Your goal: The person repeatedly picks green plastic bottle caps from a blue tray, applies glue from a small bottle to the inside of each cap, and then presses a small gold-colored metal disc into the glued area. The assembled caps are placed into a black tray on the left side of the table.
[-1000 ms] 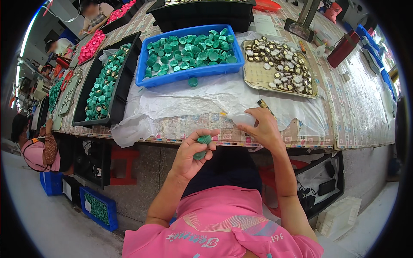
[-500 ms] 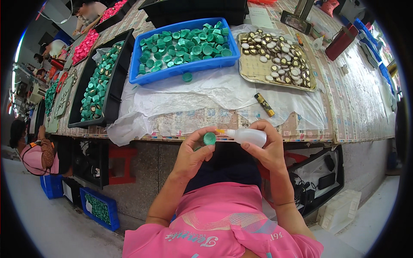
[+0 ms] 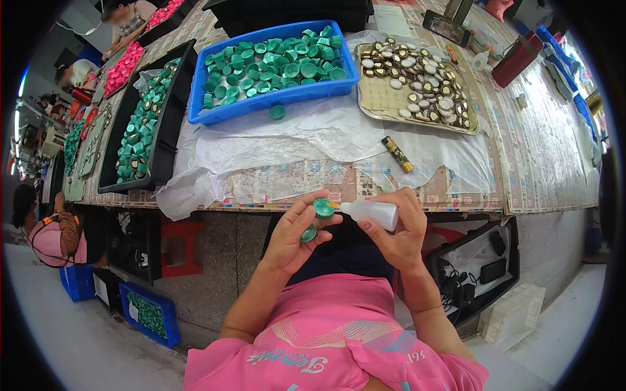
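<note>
Between the fingertips of my left hand (image 3: 287,240) is a green fluted cap (image 3: 322,212), its hollow side facing up and to the right. A second green cap (image 3: 308,234) sits lower, among the same hand's fingers. My right hand (image 3: 405,233) is wrapped round a white squeeze bottle (image 3: 377,214), lying nearly level. Its thin yellow-orange tip (image 3: 333,205) points left and reaches the upper cap's opening; whether it touches the inside I cannot tell. Both hands are held just in front of the table edge.
On the table (image 3: 287,182) stand a blue tray (image 3: 274,100) of green caps, a black tray (image 3: 171,117) of filled caps and a metal tray (image 3: 378,98) of small round discs. A black-and-gold cylinder (image 3: 398,154) and a loose green cap (image 3: 277,112) lie on white sheeting.
The bottle's tip has come to the upper cap's opening. My left hand has turned, and the second cap now shows more fully. The whole view has shifted slightly.
</note>
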`<move>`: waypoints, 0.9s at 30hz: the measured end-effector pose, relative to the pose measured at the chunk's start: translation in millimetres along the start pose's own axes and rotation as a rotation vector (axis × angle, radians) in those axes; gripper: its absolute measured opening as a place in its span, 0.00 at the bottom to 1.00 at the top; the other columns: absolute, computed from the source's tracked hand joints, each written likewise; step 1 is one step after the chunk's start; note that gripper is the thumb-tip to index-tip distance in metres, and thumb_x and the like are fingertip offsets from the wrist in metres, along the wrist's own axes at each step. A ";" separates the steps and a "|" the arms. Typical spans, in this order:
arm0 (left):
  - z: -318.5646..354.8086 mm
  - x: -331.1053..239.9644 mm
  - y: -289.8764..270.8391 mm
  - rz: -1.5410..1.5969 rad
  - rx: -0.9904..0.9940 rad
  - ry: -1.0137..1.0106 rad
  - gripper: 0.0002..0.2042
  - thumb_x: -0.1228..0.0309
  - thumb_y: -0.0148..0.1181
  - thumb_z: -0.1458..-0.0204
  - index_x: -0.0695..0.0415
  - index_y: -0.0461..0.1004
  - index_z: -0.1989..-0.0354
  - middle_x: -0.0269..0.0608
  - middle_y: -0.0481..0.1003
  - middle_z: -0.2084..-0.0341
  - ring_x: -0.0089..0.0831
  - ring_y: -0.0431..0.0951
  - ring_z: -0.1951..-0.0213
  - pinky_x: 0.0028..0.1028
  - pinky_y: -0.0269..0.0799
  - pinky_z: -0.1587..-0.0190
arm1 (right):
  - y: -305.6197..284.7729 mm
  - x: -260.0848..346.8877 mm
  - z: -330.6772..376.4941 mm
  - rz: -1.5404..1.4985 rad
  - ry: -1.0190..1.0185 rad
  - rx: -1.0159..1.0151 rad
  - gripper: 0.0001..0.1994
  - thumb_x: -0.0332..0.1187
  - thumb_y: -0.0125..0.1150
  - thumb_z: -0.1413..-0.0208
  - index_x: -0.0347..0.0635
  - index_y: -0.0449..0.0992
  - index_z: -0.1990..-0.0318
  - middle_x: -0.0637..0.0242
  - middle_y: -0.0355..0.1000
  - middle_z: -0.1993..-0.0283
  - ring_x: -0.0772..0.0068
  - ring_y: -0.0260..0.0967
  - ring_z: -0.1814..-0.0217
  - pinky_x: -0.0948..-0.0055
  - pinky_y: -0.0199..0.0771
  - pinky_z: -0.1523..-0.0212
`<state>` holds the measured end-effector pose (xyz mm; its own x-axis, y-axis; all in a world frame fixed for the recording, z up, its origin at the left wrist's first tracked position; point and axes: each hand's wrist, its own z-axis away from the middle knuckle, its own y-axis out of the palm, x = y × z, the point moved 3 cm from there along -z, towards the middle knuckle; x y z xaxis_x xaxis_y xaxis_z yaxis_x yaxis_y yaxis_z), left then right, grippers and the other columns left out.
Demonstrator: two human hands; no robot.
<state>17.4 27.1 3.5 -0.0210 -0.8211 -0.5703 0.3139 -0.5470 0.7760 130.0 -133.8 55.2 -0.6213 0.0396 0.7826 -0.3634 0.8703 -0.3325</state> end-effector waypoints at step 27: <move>2.1 -5.2 -3.5 -0.090 -0.079 0.146 0.14 0.74 0.59 0.45 0.57 0.69 0.50 0.38 0.74 0.58 0.25 0.76 0.58 0.20 0.75 0.73 | -7.3 3.6 3.9 -0.005 -0.030 -0.041 0.17 0.33 0.75 0.58 0.39 0.75 0.62 0.62 0.72 0.67 0.68 0.69 0.68 0.73 0.69 0.69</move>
<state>14.4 32.9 4.4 0.0836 -0.7339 -0.6741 0.3911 -0.5980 0.6996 127.7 -141.9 58.5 -0.6403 0.0215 0.7678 -0.3376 0.8900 -0.3065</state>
